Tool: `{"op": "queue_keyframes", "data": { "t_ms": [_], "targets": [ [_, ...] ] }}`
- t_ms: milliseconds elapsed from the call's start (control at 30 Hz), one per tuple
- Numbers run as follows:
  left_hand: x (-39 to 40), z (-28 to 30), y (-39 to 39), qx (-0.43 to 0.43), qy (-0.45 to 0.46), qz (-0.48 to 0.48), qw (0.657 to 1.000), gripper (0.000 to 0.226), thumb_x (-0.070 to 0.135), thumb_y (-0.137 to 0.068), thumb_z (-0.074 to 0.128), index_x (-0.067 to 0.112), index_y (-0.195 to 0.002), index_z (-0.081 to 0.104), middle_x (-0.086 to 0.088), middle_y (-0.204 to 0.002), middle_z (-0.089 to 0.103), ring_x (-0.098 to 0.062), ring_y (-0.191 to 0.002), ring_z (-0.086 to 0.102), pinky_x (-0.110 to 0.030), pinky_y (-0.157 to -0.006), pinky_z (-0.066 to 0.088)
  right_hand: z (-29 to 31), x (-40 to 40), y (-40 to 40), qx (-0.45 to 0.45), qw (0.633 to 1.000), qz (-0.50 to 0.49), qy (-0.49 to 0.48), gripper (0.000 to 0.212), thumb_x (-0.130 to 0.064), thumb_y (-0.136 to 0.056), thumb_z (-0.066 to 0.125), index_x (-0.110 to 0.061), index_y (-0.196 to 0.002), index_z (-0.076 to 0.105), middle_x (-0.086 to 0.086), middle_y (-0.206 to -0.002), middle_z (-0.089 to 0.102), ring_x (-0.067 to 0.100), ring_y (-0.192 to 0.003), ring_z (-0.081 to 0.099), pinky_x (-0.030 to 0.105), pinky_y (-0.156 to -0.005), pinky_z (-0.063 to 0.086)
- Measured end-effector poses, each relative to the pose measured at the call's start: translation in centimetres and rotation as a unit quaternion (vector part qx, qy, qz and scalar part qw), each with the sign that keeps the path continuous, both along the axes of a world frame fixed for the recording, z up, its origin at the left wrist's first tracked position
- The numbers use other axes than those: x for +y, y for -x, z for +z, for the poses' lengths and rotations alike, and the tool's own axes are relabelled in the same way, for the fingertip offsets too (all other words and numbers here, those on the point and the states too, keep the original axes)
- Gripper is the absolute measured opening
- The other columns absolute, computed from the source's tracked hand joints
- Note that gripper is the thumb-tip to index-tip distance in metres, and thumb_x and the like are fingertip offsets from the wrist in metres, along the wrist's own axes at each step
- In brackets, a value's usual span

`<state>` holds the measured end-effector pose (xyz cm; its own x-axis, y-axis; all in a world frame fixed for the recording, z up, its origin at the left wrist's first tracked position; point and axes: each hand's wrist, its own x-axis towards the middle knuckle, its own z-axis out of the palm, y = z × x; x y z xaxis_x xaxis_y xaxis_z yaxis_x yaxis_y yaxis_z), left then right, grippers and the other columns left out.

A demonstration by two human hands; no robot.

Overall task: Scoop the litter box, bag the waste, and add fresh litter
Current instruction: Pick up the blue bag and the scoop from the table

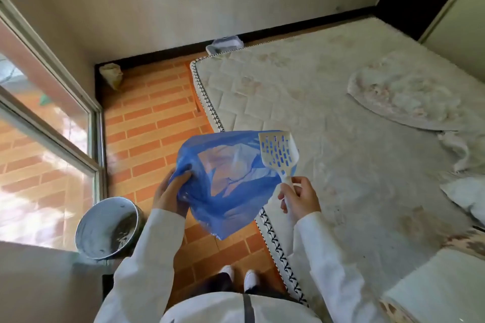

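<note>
White sleeves near. Left hand [170, 195] grips blue bag [225, 183] at its rim, likely holding the mouth open; right hand [299, 198] pinches white slotted scoop [279, 156] by the handle, beside it. Grey tub [107, 228], possibly the litter box, sits near left on brick-pattern floor [154, 118]; mattress [328, 113] right.

thin glossy plastic bag [231, 181], matt white plastic scoop [278, 154], quilted cloth mattress [315, 102].

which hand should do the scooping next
Right, probably: the right hand already grips the white scoop by its handle, while the left hand holds the blue bag open.
</note>
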<state>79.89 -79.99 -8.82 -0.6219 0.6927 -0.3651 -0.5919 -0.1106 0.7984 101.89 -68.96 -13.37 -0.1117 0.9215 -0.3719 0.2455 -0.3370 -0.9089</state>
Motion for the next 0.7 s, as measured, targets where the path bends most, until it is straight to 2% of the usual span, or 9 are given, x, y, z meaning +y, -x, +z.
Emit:
{"op": "queue_keyframes", "data": {
  "t_ms": [133,233,367,500,600,700],
  "targets": [
    [-2.5,-0.6,0.3,-0.013,0.020,0.057,0.998,0.017,-0.001,-0.089,0.050,0.010,-0.091,0.064,-0.001,-0.071,0.071,-0.014,-0.066,0.068,-0.022,-0.058,0.054,-0.9,0.4,1.4,-0.015,0.998,0.066,0.004,0.015,-0.021,-0.085,0.061,-0.017,-0.097,0.053,0.008,-0.070,0.066,0.018,-0.047,0.050,0.032,-0.056,0.044],
    [-4.1,-1.3,0.7,-0.028,0.036,0.105,0.993,0.014,0.002,-0.088,0.053,0.011,-0.093,0.063,-0.002,-0.073,0.071,-0.016,-0.068,0.068,-0.022,-0.058,0.055,-1.0,0.3,2.7,0.002,0.995,0.098,0.013,0.014,-0.018,-0.086,0.061,-0.013,-0.097,0.052,0.008,-0.065,0.064,0.019,-0.046,0.048,0.031,-0.052,0.042],
    [-5.4,-1.6,1.1,-0.022,0.049,0.145,0.988,0.014,0.003,-0.089,0.053,0.012,-0.089,0.063,0.002,-0.068,0.072,-0.010,-0.063,0.069,-0.020,-0.054,0.054,-0.8,0.2,4.2,0.011,0.991,0.133,0.013,0.012,-0.015,-0.089,0.059,-0.011,-0.097,0.052,0.006,-0.065,0.062,0.020,-0.049,0.048,0.031,-0.050,0.042],
    [-6.2,-1.9,2.0,-0.031,0.069,0.174,0.982,0.024,0.006,-0.088,0.056,0.019,-0.078,0.072,0.002,-0.069,0.072,-0.012,-0.066,0.069,-0.021,-0.056,0.055,-0.8,0.4,5.6,0.006,0.987,0.160,0.024,0.013,-0.013,-0.088,0.059,-0.011,-0.098,0.052,0.008,-0.066,0.062,0.019,-0.049,0.047,0.029,-0.049,0.043],
    [-6.0,-2.1,3.2,-0.029,0.079,0.168,0.982,0.016,0.008,-0.088,0.057,0.019,-0.089,0.068,0.001,-0.076,0.072,-0.015,-0.075,0.068,-0.026,-0.062,0.056,-0.8,0.9,6.7,0.012,0.984,0.174,0.028,0.014,-0.015,-0.088,0.059,-0.011,-0.099,0.052,0.009,-0.068,0.062,0.019,-0.049,0.046,0.028,-0.049,0.043],
    [-5.3,-2.4,4.6,-0.024,0.101,0.191,0.976,0.014,0.008,-0.088,0.058,0.019,-0.092,0.066,0.001,-0.077,0.070,-0.015,-0.074,0.066,-0.025,-0.057,0.055,-0.9,1.8,8.3,0.000,0.982,0.189,0.024,0.015,-0.015,-0.088,0.059,-0.010,-0.101,0.052,0.009,-0.068,0.062,0.019,-0.048,0.046,0.028,-0.048,0.042]
  ]
}}
